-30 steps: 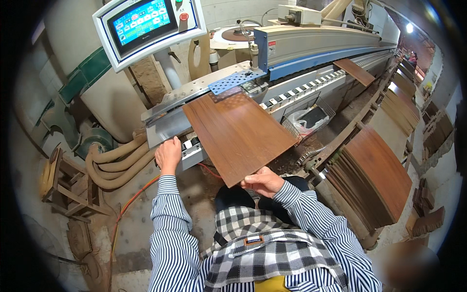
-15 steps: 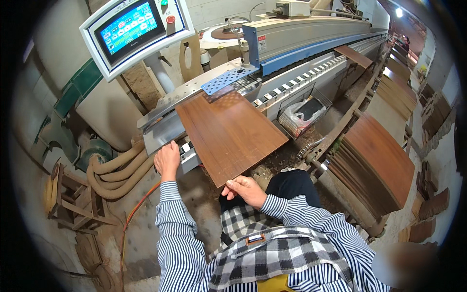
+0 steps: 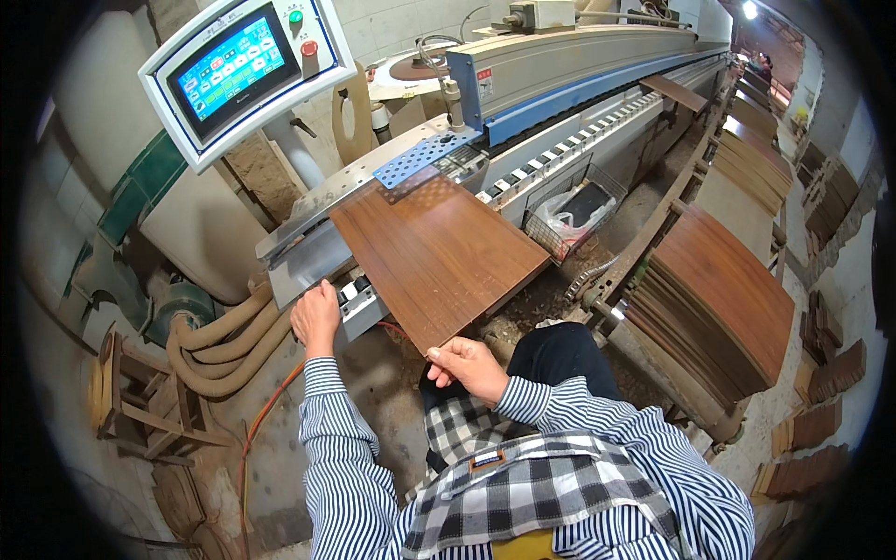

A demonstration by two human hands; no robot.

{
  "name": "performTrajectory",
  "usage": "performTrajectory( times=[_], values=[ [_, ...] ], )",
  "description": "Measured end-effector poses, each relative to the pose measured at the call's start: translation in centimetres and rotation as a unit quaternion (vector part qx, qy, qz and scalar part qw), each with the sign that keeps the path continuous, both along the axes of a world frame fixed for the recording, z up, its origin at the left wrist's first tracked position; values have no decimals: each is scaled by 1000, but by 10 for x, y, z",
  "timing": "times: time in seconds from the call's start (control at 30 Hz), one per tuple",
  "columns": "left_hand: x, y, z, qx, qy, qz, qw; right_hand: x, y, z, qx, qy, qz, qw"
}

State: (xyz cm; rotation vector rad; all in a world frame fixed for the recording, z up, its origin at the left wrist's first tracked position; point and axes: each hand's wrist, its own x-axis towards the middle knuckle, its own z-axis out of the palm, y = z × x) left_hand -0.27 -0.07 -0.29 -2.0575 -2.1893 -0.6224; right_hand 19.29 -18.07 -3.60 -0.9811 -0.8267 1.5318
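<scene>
A flat brown wood-grain board (image 3: 439, 257) lies on the near end of a long machine, its far edge under a blue perforated plate (image 3: 425, 159). My right hand (image 3: 469, 366) pinches the board's near corner between thumb and fingers. Left of the board, my left hand (image 3: 315, 317) is closed in a fist beside the machine's metal end rail (image 3: 362, 310). Whatever those fingers may hold is hidden from view.
A touchscreen panel (image 3: 245, 70) stands at upper left. Stacked brown boards (image 3: 714, 299) rest on a roller rack at right. A wire basket (image 3: 571, 217) hangs on the machine's side. Thick hoses (image 3: 233, 350) and an orange cable (image 3: 273, 399) run at lower left.
The whole view has shifted slightly. Both hands stay in nearly the same places, the right still pinching the board's corner; any movement of the board is too small to tell.
</scene>
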Motion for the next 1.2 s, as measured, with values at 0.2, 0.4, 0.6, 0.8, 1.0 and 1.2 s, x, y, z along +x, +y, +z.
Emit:
performTrajectory(
  times=[0.2,0.4,0.6,0.8,1.0,1.2],
  values=[
    [-1,0,-1,5,-3,0,1000,-1,1,-2,8,20,-19,1000],
    [2,-3,4,-5,-7,-10,1000,20,5,-6,14,30,-59,998],
    [0,-3,2,2,-5,-13,1000,62,11,-6,29,19,-123,992],
    [0,-1,-2,2,-2,-5,1000,108,19,-3,29,0,-203,979],
    [4,-1,0,-5,7,-2,1000,153,31,-12,21,-46,-277,959],
    [-3,-3,2,-19,34,-16,999,199,-31,-14,52,-70,-338,937]
  ],
)
